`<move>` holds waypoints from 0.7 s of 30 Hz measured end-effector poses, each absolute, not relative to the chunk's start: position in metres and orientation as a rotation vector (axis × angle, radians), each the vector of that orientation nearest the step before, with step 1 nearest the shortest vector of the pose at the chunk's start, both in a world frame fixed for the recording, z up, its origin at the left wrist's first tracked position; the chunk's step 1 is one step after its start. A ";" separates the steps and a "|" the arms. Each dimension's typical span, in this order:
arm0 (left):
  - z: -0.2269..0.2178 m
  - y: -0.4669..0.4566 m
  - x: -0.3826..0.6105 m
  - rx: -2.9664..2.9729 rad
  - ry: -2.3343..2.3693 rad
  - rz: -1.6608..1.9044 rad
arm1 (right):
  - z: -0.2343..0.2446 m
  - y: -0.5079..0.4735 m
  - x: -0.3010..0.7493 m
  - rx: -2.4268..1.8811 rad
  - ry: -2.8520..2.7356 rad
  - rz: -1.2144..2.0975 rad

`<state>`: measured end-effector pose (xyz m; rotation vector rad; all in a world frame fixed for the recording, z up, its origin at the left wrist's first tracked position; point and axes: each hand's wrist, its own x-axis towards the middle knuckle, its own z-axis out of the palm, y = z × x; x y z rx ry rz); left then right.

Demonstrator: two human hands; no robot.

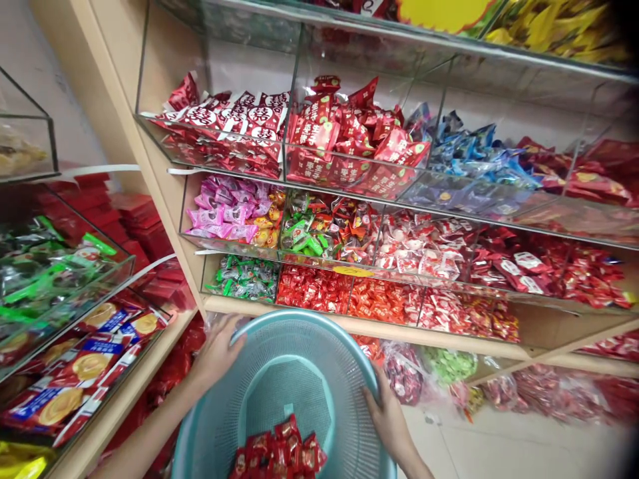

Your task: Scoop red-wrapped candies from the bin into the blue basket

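Currently: my left hand [217, 352] and right hand [387, 416] both clasp basket [319, 352] rim; few red packets [279, 454] inside, most room unfilled.

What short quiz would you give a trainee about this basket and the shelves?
1. True or false: the left hand and the right hand both grip the rim of the basket.
2. What lies in the basket? A pink packets, B red packets, C blue packets.
3. What colour are the leftmost candies in the glass row resting on the wooden shelf?
Key: 1 true; 2 B; 3 green.
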<state>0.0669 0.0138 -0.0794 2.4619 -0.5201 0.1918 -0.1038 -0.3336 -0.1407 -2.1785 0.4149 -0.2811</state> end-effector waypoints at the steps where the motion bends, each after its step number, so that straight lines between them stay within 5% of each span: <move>1: -0.070 0.005 0.073 2.521 -0.594 0.182 | -0.141 -0.333 -0.104 -2.184 0.424 -0.279; 21: -0.074 -0.033 0.099 3.032 -0.448 -0.174 | -0.126 -0.328 -0.099 -2.425 0.453 -0.259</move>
